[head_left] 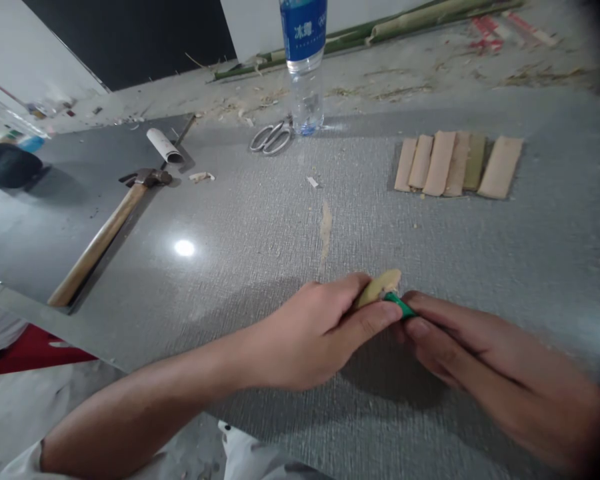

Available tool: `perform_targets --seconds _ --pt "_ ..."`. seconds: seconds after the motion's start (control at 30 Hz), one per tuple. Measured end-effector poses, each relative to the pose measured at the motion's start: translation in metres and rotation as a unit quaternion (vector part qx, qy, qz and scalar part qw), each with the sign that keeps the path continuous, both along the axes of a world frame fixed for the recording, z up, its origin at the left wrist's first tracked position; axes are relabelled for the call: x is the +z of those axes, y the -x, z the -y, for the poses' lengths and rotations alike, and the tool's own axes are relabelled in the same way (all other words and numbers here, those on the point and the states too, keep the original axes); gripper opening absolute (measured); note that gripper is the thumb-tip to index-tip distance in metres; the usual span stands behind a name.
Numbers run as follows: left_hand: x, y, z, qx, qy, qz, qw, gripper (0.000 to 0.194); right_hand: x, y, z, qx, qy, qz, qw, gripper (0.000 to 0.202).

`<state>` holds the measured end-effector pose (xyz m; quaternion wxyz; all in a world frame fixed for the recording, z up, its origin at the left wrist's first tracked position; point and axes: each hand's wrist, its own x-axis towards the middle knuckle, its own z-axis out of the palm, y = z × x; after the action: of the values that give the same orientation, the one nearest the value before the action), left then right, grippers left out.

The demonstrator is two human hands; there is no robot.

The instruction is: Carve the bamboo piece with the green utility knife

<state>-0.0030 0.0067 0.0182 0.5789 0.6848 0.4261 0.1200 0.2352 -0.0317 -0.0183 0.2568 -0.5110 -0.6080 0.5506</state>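
My left hand (325, 327) is closed around a short yellow-green bamboo piece (380, 287), whose pale end sticks out past the fingertips. Between the two hands shows a slim green tool (401, 305), pinched by my right hand (460, 347). One end of this tool meets the bamboo near my left thumb; its kind cannot be made out, since fingers hide the rest. Both hands are just above the grey table, near its front edge. Beyond them lies a row of flat bamboo strips (440, 163), several pale and one greenish.
A claw hammer (107, 233) lies at left, near a white tube (165, 145). Scissors (271, 139) rest beside an upright water bottle (307, 80). Long green bamboo poles (350, 41) lie at the back amid shavings. A black object (10, 167) is at far left on the grey table (240, 220).
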Motion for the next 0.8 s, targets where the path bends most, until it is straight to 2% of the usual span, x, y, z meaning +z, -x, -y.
perform_targets --seconds 0.1,0.3,0.53,0.7,0.8 --pt "-0.002 -0.002 0.002 0.015 0.004 0.014 1.000 0.041 0.002 0.005 0.000 0.020 -0.034 0.007 0.999 0.024" --pt "-0.006 -0.005 0.004 0.038 0.033 0.019 0.999 0.045 0.003 0.009 0.002 0.025 -0.084 0.028 0.996 0.031" --pt "-0.004 -0.003 0.004 0.039 0.055 0.017 0.998 0.045 -0.001 0.011 0.003 0.011 -0.127 0.033 0.991 0.034" --pt "-0.004 -0.005 0.004 0.047 0.054 0.010 0.997 0.045 -0.001 0.013 0.004 0.005 -0.116 0.024 0.993 0.034" --pt "-0.004 -0.006 0.003 0.038 0.052 0.013 0.998 0.046 -0.003 0.007 0.003 0.005 -0.043 -0.004 0.999 0.034"
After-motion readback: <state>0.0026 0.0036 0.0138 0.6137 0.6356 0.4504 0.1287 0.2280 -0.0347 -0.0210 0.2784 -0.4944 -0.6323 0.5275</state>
